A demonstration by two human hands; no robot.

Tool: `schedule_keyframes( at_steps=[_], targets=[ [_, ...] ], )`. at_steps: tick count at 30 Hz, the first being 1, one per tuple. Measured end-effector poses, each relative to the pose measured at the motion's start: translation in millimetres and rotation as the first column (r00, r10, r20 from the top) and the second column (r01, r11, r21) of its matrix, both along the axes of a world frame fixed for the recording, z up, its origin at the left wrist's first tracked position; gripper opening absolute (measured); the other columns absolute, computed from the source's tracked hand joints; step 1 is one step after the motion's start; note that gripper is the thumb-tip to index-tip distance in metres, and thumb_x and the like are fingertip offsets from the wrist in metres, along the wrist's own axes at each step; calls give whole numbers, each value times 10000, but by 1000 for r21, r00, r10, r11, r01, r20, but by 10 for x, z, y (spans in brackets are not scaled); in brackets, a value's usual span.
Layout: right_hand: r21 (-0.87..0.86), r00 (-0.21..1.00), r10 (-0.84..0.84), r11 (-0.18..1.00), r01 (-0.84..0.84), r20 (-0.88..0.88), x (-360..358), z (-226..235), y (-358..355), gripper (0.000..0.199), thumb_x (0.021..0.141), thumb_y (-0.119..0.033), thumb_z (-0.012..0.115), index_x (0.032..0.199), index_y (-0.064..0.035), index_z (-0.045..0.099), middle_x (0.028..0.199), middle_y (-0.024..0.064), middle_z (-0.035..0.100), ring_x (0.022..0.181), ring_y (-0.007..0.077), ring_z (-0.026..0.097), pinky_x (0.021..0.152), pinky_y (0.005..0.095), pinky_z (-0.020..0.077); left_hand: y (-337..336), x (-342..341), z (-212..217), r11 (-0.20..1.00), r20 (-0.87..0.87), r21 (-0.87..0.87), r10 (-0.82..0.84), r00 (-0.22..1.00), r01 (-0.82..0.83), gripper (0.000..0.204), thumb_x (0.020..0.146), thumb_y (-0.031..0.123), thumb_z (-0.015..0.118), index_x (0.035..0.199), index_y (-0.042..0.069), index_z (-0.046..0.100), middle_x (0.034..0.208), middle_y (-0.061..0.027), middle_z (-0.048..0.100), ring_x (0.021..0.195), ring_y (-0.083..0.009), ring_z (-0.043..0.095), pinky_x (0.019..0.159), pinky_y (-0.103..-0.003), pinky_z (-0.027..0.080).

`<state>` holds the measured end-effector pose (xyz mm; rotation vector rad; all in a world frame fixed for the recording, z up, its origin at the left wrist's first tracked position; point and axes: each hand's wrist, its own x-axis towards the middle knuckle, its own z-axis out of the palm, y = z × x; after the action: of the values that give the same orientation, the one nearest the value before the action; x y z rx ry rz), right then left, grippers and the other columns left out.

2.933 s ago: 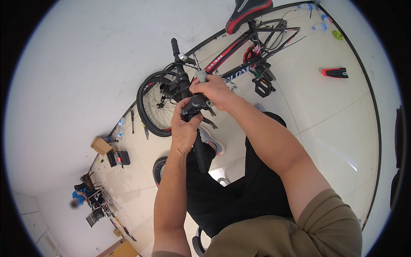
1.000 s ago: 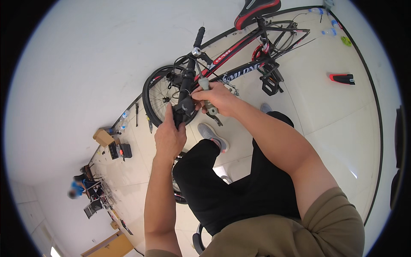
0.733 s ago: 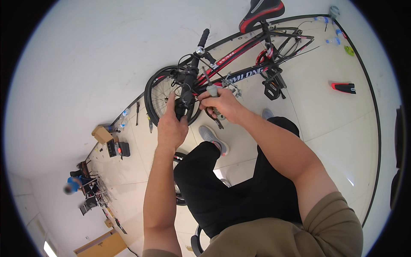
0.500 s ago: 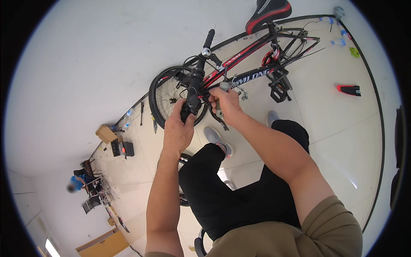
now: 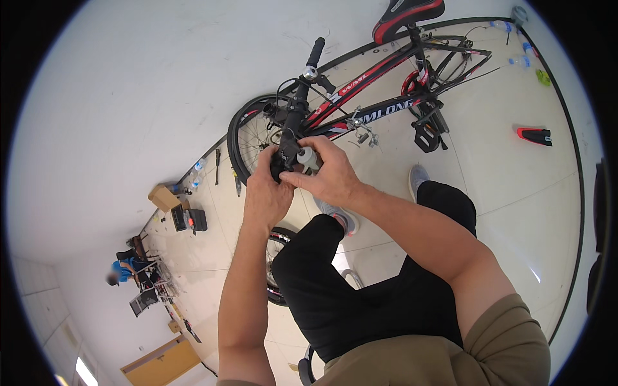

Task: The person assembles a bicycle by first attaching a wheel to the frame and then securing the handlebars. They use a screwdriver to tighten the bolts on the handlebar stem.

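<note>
A black and red bicycle (image 5: pixel 356 85) stands along the wall, its handlebar (image 5: pixel 295 112) pointing toward me. My left hand (image 5: pixel 266 195) is wrapped round the near end of the handlebar, by a black shifter or brake-lever clamp (image 5: pixel 289 149). My right hand (image 5: pixel 335 172) meets it there, closed round a tool with a rounded light-grey handle (image 5: pixel 308 156). The tool's tip is hidden by the fingers and the clamp. Behind my left hand is the front wheel (image 5: pixel 234 138). Loose brake parts and cables (image 5: pixel 365 132) hang beside the frame.
A loose wheel (image 5: pixel 275 289) lies by my left leg. A red and black piece (image 5: pixel 534 136) lies on the floor at right, plastic bottles (image 5: pixel 519 61) at far right. Left are an open cardboard box (image 5: pixel 165 197), a black toolbox (image 5: pixel 198 220) and a seated person (image 5: pixel 123 270).
My right hand has moved left with the grey-handled tool, from beside the frame to the handlebar end, and now touches near my left hand. The left hand keeps its hold.
</note>
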<state>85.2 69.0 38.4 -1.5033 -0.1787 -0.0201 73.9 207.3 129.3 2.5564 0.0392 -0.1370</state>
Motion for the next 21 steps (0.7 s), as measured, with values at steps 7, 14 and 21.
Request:
schedule_keyframes(
  at_steps=[7, 14, 21],
  targets=[
    [70, 992, -88, 994, 82, 88, 46, -124, 83, 551, 742, -269, 858, 1133, 35, 615, 945, 116, 651, 817, 202, 647, 737, 342, 530, 4, 22, -26, 984, 54, 173, -40, 998, 30, 426, 946, 118, 659, 1335, 27, 511, 929, -255, 712, 862, -427, 714, 735, -454, 550],
    [665, 835, 470, 725, -178, -288, 159, 8, -121, 368, 812, -266, 823, 977, -22, 601, 731, 37, 576, 633, 114, 557, 527, 296, 472, 37, 45, -12, 992, 23, 125, -2, 1000, -1, 420, 942, 110, 670, 1333, 30, 537, 901, -213, 710, 762, -312, 697, 703, -386, 538],
    [629, 770, 574, 714, -306, -277, 283, 97, -218, 294, 866, -210, 805, 1005, -46, 603, 794, 13, 575, 698, 114, 557, 520, 282, 454, -14, 32, 58, 995, 11, 86, 54, 999, -54, 413, 948, 167, 707, 1315, 23, 583, 889, -176, 709, 745, -222, 664, 704, -343, 527]
  ],
)
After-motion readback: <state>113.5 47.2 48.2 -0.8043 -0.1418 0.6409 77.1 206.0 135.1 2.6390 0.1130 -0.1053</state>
